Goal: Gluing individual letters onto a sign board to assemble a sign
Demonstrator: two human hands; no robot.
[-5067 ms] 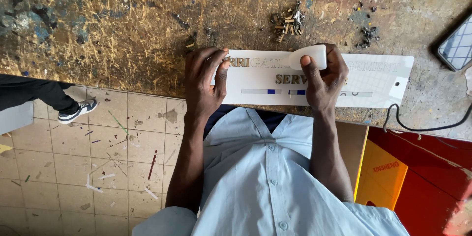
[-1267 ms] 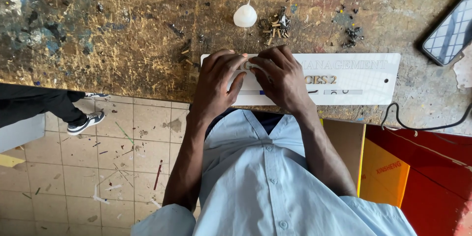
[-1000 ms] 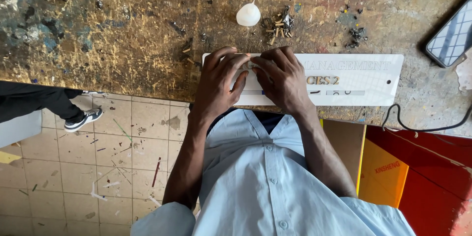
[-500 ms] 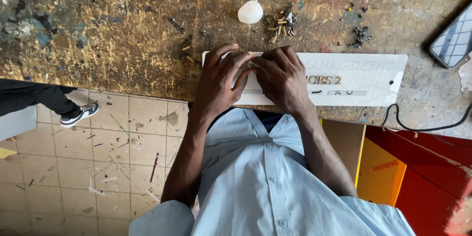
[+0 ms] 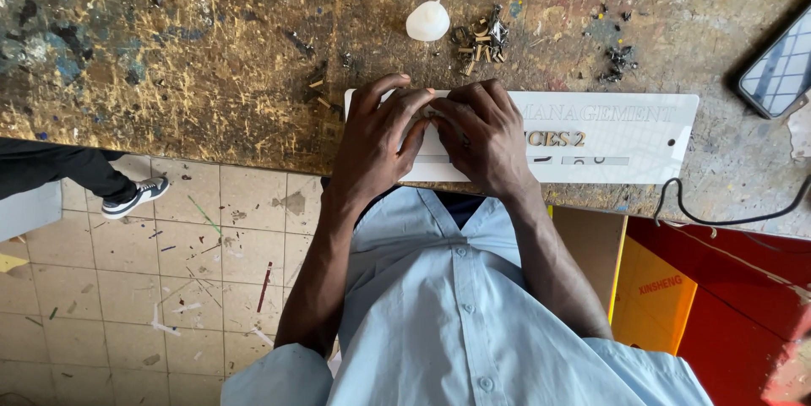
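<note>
**Both hands pressing on sign plate**

Left hand (image 5: 380, 140) and right hand (image 5: 486, 140) are lying flat, fingers spread, gripping nothing, pressing the white sign plate (image 5: 625, 140) at the workbench (image 5: 169, 59) edge. Plate is looking thin, stiff, slippery; best held by its edges. Glue bottle (image 5: 428, 21) sitting at twelve o'clock.

The sign (image 5: 608, 140) lies along the near edge of the desk (image 5: 211, 76), both hands (image 5: 384, 131) (image 5: 486, 140) flat on its left half. Behind it sit a bottle (image 5: 428, 21) and some scraps (image 5: 481, 38). A phone (image 5: 779, 68) lies at the right edge, a cable (image 5: 726, 216) near it.
</note>
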